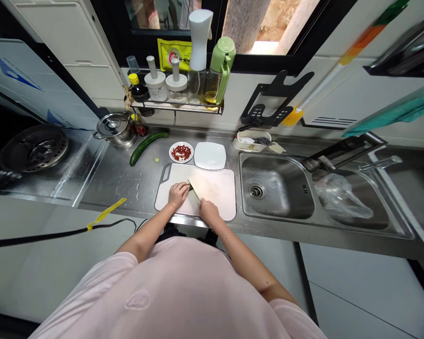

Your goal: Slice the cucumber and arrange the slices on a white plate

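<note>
On the white cutting board, my left hand has its fingers pressed together over a small dark green piece, mostly hidden under the fingertips. My right hand grips the handle of a knife, whose blade points up and left and meets the green piece beside my left fingertips. Behind the board are a plate of chopped red pieces and a white square plate. A long cucumber lies back left, with a thin green slice near it.
A steel pot and a dark pan are on the left. Bottles stand on a rack at the back wall. The sink is right of the board, with a plastic bag in the second basin.
</note>
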The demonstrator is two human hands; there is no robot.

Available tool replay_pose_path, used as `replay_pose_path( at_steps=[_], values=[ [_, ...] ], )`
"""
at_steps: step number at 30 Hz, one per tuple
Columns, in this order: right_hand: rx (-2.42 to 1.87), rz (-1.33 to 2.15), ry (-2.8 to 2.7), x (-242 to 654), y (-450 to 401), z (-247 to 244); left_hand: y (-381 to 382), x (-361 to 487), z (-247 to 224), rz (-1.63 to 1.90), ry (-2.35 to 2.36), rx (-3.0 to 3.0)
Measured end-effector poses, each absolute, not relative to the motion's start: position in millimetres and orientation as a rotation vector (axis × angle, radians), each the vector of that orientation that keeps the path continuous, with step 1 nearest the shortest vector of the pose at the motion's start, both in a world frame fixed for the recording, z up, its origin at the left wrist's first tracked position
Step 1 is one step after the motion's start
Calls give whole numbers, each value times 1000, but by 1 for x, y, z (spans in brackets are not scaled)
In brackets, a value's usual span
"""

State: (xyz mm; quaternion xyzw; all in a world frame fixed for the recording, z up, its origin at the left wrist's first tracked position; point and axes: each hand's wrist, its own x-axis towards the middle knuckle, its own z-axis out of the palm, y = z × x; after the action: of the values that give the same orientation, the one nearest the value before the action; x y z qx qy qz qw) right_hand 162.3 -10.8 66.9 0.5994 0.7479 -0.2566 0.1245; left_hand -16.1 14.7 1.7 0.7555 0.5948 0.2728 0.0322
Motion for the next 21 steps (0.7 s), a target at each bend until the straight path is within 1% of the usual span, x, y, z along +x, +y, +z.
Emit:
replay_pose_path(
  at_steps=[21],
  values=[
    [1767, -792, 2252, 126, 37, 73, 14, -16, 3, 778, 1845, 2257]
  ],
)
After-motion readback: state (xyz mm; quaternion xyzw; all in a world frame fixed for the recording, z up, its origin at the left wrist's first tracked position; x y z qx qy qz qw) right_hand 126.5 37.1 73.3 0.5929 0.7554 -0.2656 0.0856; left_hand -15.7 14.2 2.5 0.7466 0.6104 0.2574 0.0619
